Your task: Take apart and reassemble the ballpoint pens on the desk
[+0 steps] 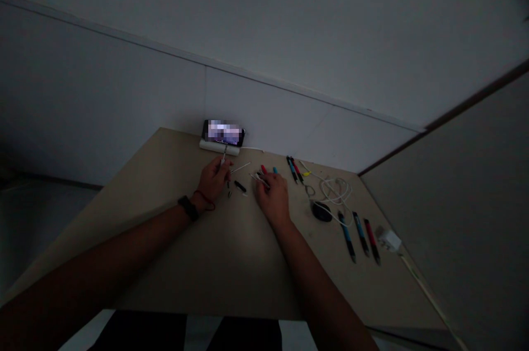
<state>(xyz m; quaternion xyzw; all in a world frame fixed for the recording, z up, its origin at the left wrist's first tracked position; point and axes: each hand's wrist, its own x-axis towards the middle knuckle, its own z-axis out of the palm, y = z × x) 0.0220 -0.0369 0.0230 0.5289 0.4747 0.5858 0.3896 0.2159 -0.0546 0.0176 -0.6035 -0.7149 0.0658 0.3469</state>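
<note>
1. Forearms enter from the bottom edge and converge toward the middle of the table point(231, 263).
2. Left hand point(214, 180): fingers closed on a thin pen part point(223, 159), long axis pointing away from the person, toward the phone point(223, 133) propped at the wall.
3. Right hand point(273, 194): lies knuckles-up over a white pen barrel point(257, 177); grip cannot be told in the dim light.
4. Hands are apart. Between them lie a white tube point(241, 167) and a small black piece point(240, 186), both nearer the left hand.
5. Right of the right hand, well apart: assembled pens point(360, 236), a white cable point(335, 190), a charger point(389, 239).
</note>
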